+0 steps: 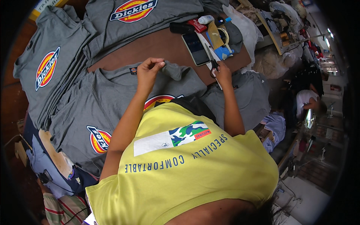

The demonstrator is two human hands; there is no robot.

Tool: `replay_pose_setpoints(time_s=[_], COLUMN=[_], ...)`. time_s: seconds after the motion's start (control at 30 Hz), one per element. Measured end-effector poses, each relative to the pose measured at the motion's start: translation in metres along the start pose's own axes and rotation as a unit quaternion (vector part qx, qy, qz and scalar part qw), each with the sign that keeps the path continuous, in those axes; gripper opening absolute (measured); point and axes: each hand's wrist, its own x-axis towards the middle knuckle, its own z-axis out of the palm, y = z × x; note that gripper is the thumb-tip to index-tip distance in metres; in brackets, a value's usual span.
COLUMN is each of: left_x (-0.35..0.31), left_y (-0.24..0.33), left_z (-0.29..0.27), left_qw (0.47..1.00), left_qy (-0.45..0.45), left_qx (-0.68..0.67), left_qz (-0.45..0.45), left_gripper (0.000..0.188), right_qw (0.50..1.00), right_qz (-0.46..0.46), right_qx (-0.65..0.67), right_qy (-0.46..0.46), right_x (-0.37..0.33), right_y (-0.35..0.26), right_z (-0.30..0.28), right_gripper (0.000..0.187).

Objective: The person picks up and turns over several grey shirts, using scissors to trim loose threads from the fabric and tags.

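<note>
My left hand (149,71) is closed in a pinch at the raised edge of a grey T-shirt (123,84), near its sleeve. This shirt lies spread on the brown table (168,45) in front of me, and its printed chest badge is partly hidden by my arm and body. Further right, my right hand (224,74) is closed around the black handles of a pair of scissors (214,66), whose blades point away from me. Another grey garment (243,99) lies under my right forearm.
Stacks of grey printed T-shirts (45,71) cover the table's left and far sides. Beyond the scissors lie a phone (195,48), a black case (182,27), a red packet (197,25), a white bottle (206,19) and a tape roll (224,36). People (305,99) are at the right.
</note>
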Motion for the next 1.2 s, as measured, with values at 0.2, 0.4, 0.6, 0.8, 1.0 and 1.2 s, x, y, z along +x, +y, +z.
replay_pose_setpoints(time_s=[0.2, 0.4, 0.6, 0.8, 1.0, 1.2], left_x=[-0.004, -0.004, -0.005, -0.006, -0.008, -0.008], left_y=[0.009, 0.001, 0.0, -0.005, -0.004, -0.003], left_z=[0.003, -0.001, -0.002, -0.001, 0.002, 0.002], left_qw=[0.996, 0.987, 0.991, 0.992, 0.993, 0.992], left_qy=[0.057, 0.041, 0.037, 0.016, 0.01, 0.006], left_qx=[0.035, 0.098, 0.066, 0.045, 0.024, 0.029], left_qz=[0.057, 0.123, 0.114, 0.119, 0.115, 0.12], left_gripper=[0.011, 0.01, 0.005, 0.005, 0.006, 0.005], right_qw=[0.99, 0.932, 0.944, 0.928, 0.922, 0.913], right_qz=[0.091, -0.086, -0.263, -0.362, -0.38, -0.401], right_qx=[0.084, 0.352, 0.196, 0.079, 0.063, 0.061], right_qy=[-0.074, -0.027, -0.022, 0.034, 0.026, 0.036], right_x=[0.002, -0.013, -0.018, -0.006, 0.002, 0.01], right_y=[-0.036, -0.066, -0.085, -0.094, -0.1, -0.112], right_z=[-0.04, -0.043, -0.063, -0.07, -0.072, -0.07], right_gripper=[0.043, 0.046, 0.051, 0.054, 0.055, 0.053])
